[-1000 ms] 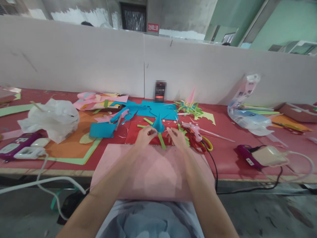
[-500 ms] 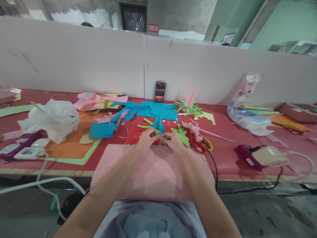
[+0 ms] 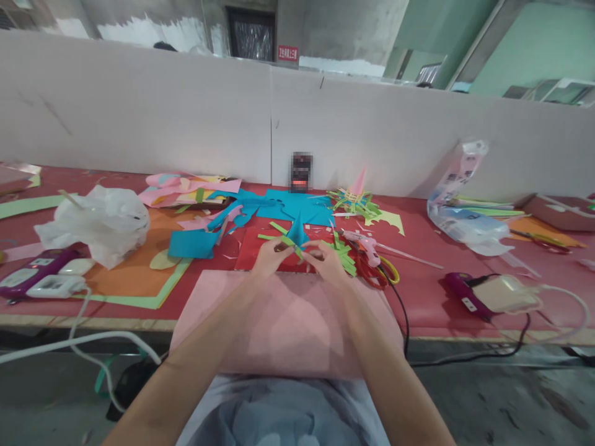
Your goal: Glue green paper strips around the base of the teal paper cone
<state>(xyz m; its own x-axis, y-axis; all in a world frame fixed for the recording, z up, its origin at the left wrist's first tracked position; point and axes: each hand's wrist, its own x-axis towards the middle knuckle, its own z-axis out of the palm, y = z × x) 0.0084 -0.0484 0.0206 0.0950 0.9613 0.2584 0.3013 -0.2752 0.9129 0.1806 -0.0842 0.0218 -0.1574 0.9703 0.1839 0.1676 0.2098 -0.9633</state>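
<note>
Blue paper cone (image 3: 297, 231) stands point-up over the red sheet (image 3: 250, 250), between the hands; left hand (image 3: 268, 256) appears to pinch a green strip (image 3: 291, 241) at the cone's base, probably to steady it, while the right hand's (image 3: 329, 262) fingers curl in close beside, whether gripping cannot be told. Cut green pieces (image 3: 343, 255) and the glue gun (image 3: 368, 249) lie just rightward, presumably for easy reach; pink cone (image 3: 359, 183) sits farther back.
</note>
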